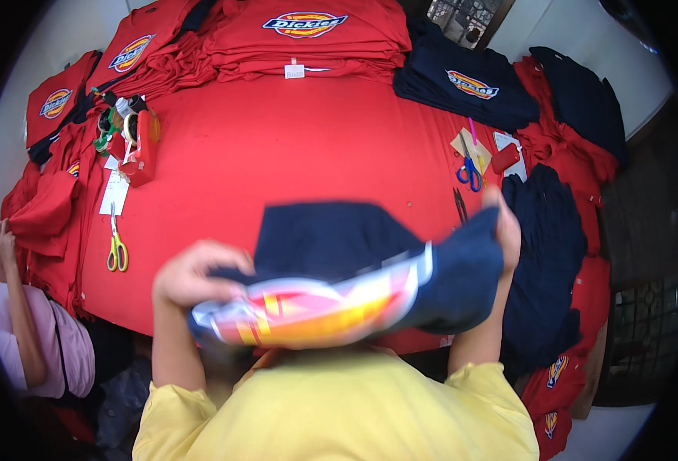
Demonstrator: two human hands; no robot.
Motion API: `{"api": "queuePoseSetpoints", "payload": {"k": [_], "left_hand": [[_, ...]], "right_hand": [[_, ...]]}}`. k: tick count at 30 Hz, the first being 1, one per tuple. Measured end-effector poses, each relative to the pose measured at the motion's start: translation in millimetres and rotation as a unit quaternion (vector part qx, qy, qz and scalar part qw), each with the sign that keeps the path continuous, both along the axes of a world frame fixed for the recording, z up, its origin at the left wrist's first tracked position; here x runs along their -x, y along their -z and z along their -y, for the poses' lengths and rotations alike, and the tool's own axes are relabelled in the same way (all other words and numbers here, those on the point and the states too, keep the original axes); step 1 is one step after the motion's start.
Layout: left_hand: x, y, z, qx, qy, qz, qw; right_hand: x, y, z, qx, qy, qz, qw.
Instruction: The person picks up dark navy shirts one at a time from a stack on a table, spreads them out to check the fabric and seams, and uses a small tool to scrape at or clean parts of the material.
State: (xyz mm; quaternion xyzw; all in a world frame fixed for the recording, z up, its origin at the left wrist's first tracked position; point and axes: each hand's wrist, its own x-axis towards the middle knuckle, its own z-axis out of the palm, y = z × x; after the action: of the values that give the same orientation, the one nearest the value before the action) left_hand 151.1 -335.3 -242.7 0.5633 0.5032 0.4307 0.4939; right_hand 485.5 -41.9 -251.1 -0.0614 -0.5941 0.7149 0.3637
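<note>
A dark navy shirt (pixel 331 238) is held up in front of me, blurred by motion. It bears a large printed emblem in red, yellow and white, which sags toward my body. My left hand (pixel 203 274) is closed on its left edge, fingers curled over the cloth. At the right, my right hand (pixel 508 234) grips the other edge with the thumb side up; part of those fingers is hidden behind the fabric. The shirt hangs between both hands over the near part of the red-covered table (pixel 277 146).
Stacks of red shirts (pixel 239 42) and navy shirts (pixel 462 77) line the far side. At left are yellow-handled scissors (pixel 117 250) and a red tape dispenser (pixel 145 146); at right, blue-handled scissors (pixel 470 173) and a navy cloth pile (pixel 542 253). Another person's hand (pixel 6 250) handles red cloth.
</note>
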Motion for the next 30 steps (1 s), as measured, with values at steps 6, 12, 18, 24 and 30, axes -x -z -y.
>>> {"api": "queuePoseSetpoints", "payload": {"k": [6,12,18,24,30], "left_hand": [[48.5,-4.0,-65.2,0.033,-0.359,-0.157,0.919],[-62.1,40.4,-76.3,-0.102,-0.202,-0.43,0.874],[-167.0,138.0,-59.0,-0.087,0.049,-0.328,0.939],[-177.8,141.6,-77.3,-0.133,-0.022,-0.386,0.912],[-224.8,129.4,-65.1,0.043,-0.083,-0.18,0.979]], "right_hand": [[128.4,-3.7,-63.8,0.045,0.048,0.038,0.997],[54.9,44.7,-25.9,-0.17,0.083,0.322,0.928],[-54.9,61.0,64.4,-0.263,0.084,0.704,0.655],[-84.2,117.9,95.5,-0.033,-0.011,0.53,0.847],[-16.7,82.1,102.9,0.15,-0.022,0.168,0.974]]}}
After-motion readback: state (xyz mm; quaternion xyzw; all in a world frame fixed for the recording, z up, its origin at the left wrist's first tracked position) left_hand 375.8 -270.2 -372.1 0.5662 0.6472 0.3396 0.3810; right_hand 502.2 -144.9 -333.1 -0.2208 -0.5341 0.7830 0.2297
